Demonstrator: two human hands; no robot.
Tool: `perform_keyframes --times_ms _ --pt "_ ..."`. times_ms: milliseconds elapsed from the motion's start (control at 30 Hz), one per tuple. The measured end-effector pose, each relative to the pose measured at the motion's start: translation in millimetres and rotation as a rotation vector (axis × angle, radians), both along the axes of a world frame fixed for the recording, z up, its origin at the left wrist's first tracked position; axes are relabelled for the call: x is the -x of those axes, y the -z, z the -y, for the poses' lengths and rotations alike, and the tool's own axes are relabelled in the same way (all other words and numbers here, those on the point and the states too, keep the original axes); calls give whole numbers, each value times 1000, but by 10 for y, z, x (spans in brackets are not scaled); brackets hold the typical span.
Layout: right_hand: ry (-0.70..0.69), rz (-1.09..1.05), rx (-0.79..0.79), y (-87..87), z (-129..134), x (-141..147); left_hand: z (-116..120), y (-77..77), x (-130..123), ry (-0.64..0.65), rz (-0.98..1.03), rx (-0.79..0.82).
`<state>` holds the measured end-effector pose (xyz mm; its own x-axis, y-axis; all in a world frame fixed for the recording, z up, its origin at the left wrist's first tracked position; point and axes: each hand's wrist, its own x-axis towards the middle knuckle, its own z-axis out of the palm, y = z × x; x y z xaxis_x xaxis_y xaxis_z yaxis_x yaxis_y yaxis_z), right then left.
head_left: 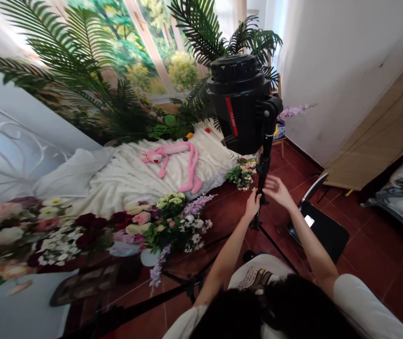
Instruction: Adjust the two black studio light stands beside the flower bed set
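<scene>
A large black studio light (238,106) with a red label is mounted on top of a black stand (265,162) in front of me. My left hand (253,203) is closed around the stand's pole below the light. Just to the right of the pole, my right hand (278,190) is raised with its fingers apart, close to the pole; whether a fingertip touches it is hard to tell. The stand's legs spread over the red tiled floor near my body.
A bed (127,176) with a pink plush toy (176,150) lies beyond. Flower bunches (173,223) line its near side. A black chair (323,233) with a phone (309,221) is at the right. Another black stand (152,303) crosses the lower left.
</scene>
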<state>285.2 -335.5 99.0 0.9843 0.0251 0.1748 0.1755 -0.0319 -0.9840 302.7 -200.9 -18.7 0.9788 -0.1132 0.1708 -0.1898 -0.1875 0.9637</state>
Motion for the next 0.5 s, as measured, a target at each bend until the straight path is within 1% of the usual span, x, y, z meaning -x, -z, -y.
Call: perform_keyframes --times_ms 67,100,133,167,200,233,267,300,367,433,500 --pt "16 177 15 -393 -107 -121 6 4 3 0 18 -3" --pt "42 220 44 -549 -166 -168 7 2 5 1 19 -3" --pt "63 243 80 -663 -220 -202 6 -4 4 5 21 0" --pt "83 253 113 -725 -265 -220 3 -12 1 15 27 4" --pt "97 252 144 -732 -299 -223 -2 -19 -4 32 38 11" --pt "107 246 169 -685 -322 -212 -9 -22 -12 52 53 18" --pt "115 237 189 -591 -336 -188 -17 -20 -22 75 69 23" --pt "120 223 207 -460 -343 -154 -24 -10 -31 94 81 23" --pt "138 181 247 -140 -353 -72 -34 32 -41 114 84 0" --pt "169 128 295 163 -372 8 -34 90 -33 102 73 -30" --pt "197 81 328 365 -404 61 -26 141 -11 83 75 -48"
